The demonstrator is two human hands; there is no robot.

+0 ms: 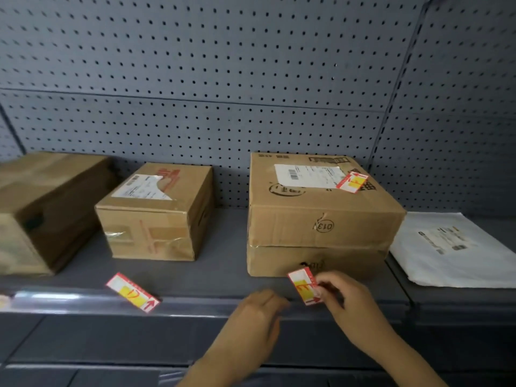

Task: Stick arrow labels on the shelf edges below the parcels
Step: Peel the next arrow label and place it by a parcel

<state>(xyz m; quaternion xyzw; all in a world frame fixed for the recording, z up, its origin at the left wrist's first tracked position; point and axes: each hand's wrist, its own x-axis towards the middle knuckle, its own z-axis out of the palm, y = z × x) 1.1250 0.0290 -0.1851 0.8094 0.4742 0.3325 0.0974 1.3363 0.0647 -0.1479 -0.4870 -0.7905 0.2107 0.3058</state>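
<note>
Step in hand: labelling below the stacked boxes point(321, 219). Our right hand point(346, 300) pinched the arrow label point(304, 286) at the shelf edge point(195, 305); left hand point(259, 311) loosely curled, empty. Next, we judged: press it flat.

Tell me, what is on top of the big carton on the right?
On the big carton lie a white shipping label and a red-and-yellow arrow label overlapping its corner. The print beneath them is covered.

Right hand point(344, 298): fingers pinched on arrow label point(305, 286). Left hand point(258, 317): just left of label, fingers curled, empty.
</note>
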